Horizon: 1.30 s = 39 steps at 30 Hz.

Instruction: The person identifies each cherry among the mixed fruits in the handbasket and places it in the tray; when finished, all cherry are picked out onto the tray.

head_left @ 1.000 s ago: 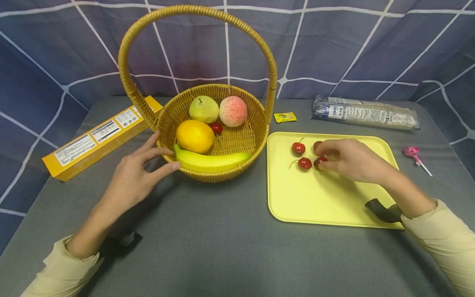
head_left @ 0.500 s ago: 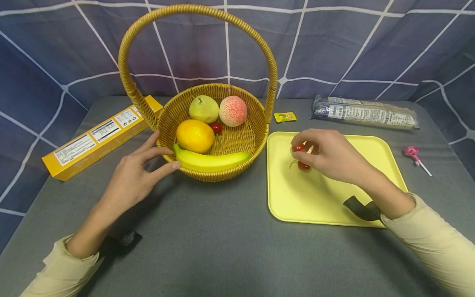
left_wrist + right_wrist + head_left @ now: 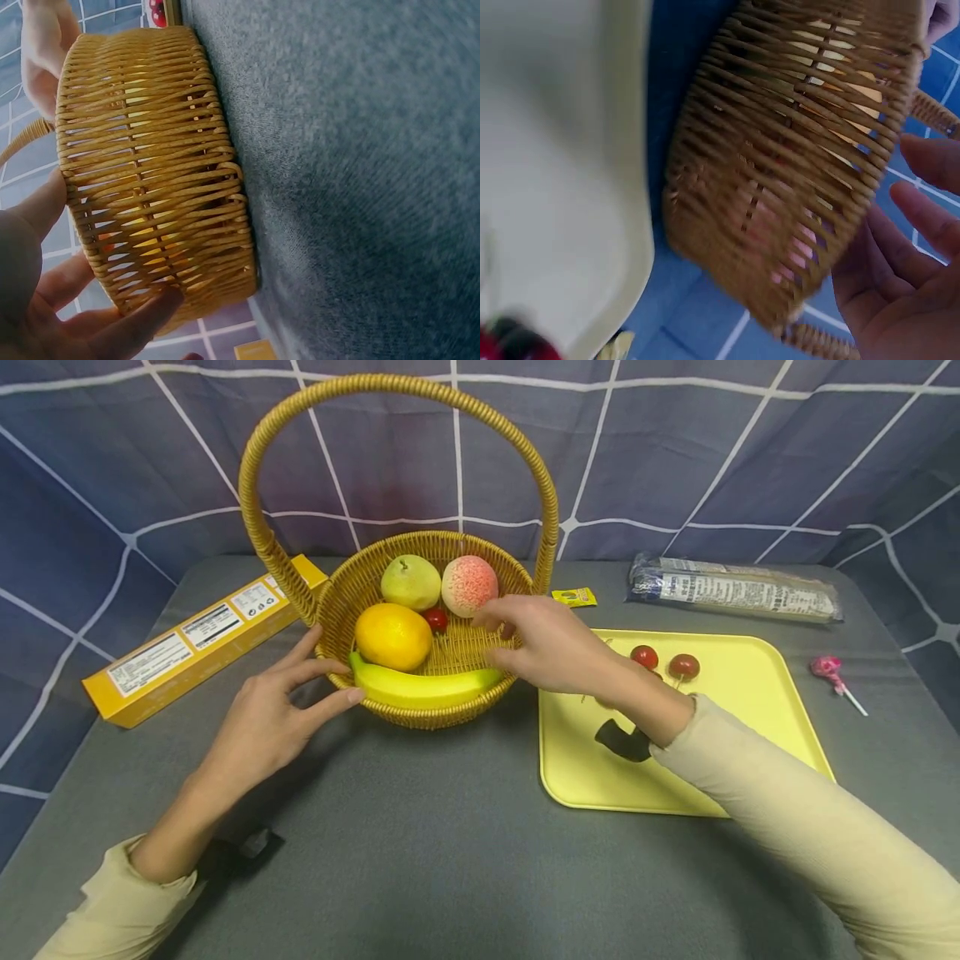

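Note:
My left hand (image 3: pixel 277 710) rests its fingers and thumb on the left rim of a wicker basket (image 3: pixel 427 718); the left wrist view shows the fingers spread along its woven side (image 3: pixel 150 165). Inside lie a banana (image 3: pixel 420 687), a yellow-orange fruit (image 3: pixel 392 635), a pale green fruit (image 3: pixel 411 581), a peach (image 3: pixel 468 585) and a cherry (image 3: pixel 437 620). Over the basket's right side is my right hand (image 3: pixel 551 639), thumb and fingers apart, no fruit showing between the tips. Cherries (image 3: pixel 684 667) lie on a yellow tray (image 3: pixel 637 785), some partly hidden under the right forearm.
Left of the basket lies a long yellow box (image 3: pixel 210 631). Behind the tray are a small yellow packet (image 3: pixel 574 597) and a long clear-wrapped package (image 3: pixel 738 589). A pink lollipop (image 3: pixel 827 668) lies right of the tray. The basket's tall handle (image 3: pixel 397 385) arches overhead.
My right hand has moved left from the cherries on the tray to over the basket's right side, its fingers now spread. The left hand stays at the basket rim.

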### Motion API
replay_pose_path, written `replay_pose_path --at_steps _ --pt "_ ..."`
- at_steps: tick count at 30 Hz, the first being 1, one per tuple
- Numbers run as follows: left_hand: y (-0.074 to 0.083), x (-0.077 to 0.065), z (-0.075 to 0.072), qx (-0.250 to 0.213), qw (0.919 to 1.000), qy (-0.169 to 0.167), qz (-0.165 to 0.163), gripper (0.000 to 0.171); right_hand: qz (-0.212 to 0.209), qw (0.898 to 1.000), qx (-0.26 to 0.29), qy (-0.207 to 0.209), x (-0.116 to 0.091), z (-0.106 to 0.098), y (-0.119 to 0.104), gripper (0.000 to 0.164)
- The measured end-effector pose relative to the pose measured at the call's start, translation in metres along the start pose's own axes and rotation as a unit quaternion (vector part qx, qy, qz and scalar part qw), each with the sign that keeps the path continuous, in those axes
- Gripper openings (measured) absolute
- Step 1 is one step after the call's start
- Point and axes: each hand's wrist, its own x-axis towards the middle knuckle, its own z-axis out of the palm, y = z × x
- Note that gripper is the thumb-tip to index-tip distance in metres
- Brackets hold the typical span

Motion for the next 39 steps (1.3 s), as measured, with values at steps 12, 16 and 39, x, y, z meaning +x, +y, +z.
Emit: replay_pose_path --at_steps 12,16,39 --pt "-0.001 0.001 0.0 0.002 1.0 0.003 0.007 0.038 0.037 0.995 -0.027 -0.091 0.064 0.034 0.005 0.047" --pt "-0.001 0.002 0.0 0.003 1.0 0.002 0.008 0.038 0.028 0.993 -0.033 -0.112 0.073 0.04 0.007 0.056" --pt "-0.001 0.001 -0.001 0.014 0.9999 -0.005 0.007 0.04 0.042 0.982 0.005 -0.183 0.076 0.041 0.013 0.041"
